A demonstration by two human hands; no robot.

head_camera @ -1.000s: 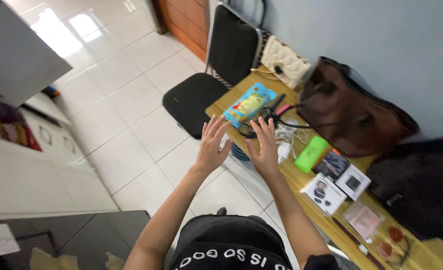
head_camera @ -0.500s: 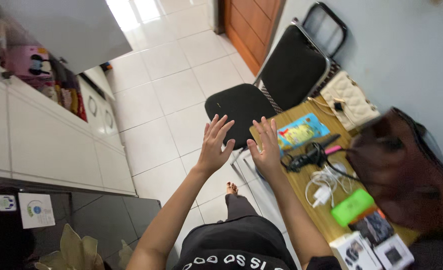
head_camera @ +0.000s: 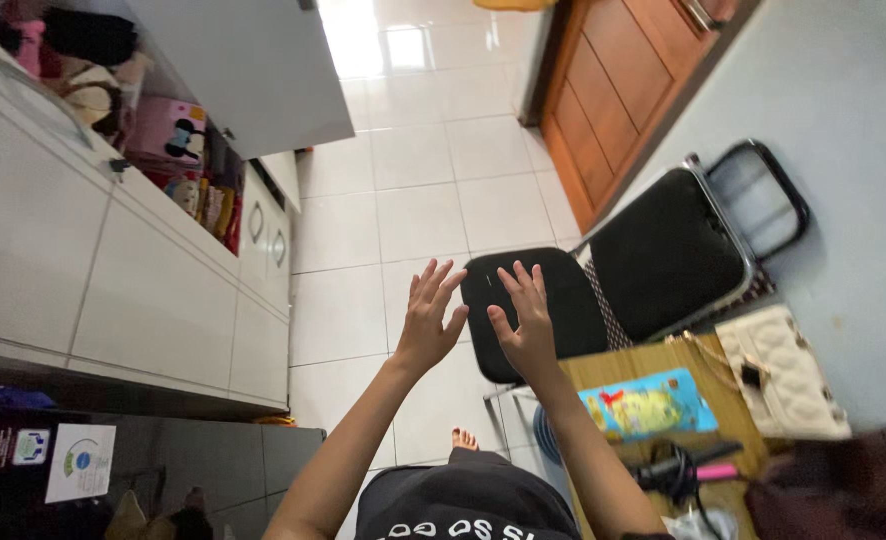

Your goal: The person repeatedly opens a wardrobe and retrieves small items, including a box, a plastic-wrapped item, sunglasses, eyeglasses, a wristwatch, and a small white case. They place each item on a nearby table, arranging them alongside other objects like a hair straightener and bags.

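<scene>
Both hands (head_camera: 478, 325) raised, fingers spread, holding nothing.

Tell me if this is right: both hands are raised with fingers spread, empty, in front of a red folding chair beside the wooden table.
Not quite. The chair is black, not red, as the head view shows. The rest holds: the left hand and right hand are raised, fingers spread, empty, and the chair stands beside the wooden table.

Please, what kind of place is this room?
Probably a room in a home: a white tiled floor, white cupboards with toys and bags inside, a wooden door, and a black folding chair beside a small wooden table.
</scene>
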